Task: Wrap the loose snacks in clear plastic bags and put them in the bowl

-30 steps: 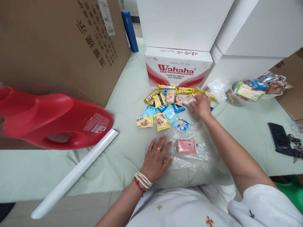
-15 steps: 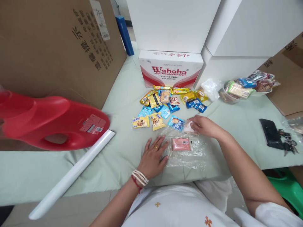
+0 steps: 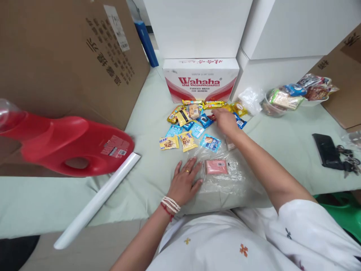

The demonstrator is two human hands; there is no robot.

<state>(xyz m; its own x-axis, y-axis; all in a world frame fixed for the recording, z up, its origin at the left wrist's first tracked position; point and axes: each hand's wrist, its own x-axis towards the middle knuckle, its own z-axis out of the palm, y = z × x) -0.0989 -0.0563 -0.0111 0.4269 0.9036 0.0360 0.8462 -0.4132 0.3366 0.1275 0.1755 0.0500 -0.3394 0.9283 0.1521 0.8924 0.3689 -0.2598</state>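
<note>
— Where is our left hand point(image 3: 184, 182)?
— Flat, fingers spread, on the crinkly clear bag point(image 3: 234, 184). The flat pink packet point(image 3: 216, 166) lies at two o'clock.
— Our right hand point(image 3: 225, 120)?
— At twelve, over the glossy snack packets point(image 3: 186, 141). We cannot tell its fingers' hold.

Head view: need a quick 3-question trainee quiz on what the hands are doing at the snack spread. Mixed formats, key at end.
1. True or false: the left hand lies flat, palm down, on the edge of the clear plastic bag.
2. The right hand is over: A) the pile of small colourful snack packets; B) the red plastic jug; C) the black wallet.
3. Fill in: the flat rectangular packet by the left fingertips is ___.
Key: 1 true; 2 A; 3 pink.
</note>
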